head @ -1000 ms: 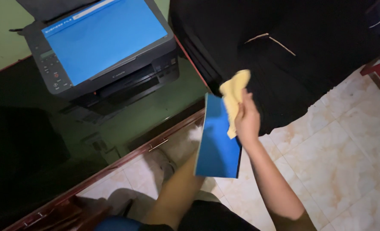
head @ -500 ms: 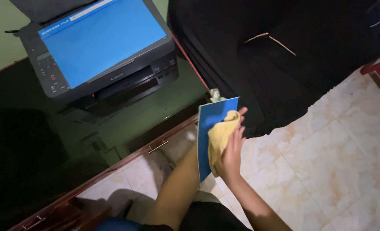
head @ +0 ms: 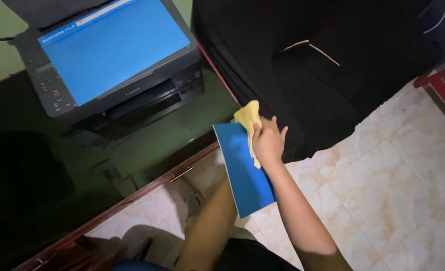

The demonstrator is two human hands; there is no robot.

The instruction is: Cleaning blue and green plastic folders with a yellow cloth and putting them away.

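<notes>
Your right hand clenched on yellow cloth, pressed to blue folder at frame centre; left hand hidden behind folder, propping it tilted, grip unclear

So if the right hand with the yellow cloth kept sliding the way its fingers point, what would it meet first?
Probably the black fabric hanging just past the blue folder's top edge. The right hand points up and away toward it, though depth is hard to judge.

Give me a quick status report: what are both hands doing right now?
Right hand presses crumpled yellow cloth on upper edge of flat blue folder. Left hand hidden behind folder, holding it from beneath. Black printer sits apart on dark glass desk.
</notes>
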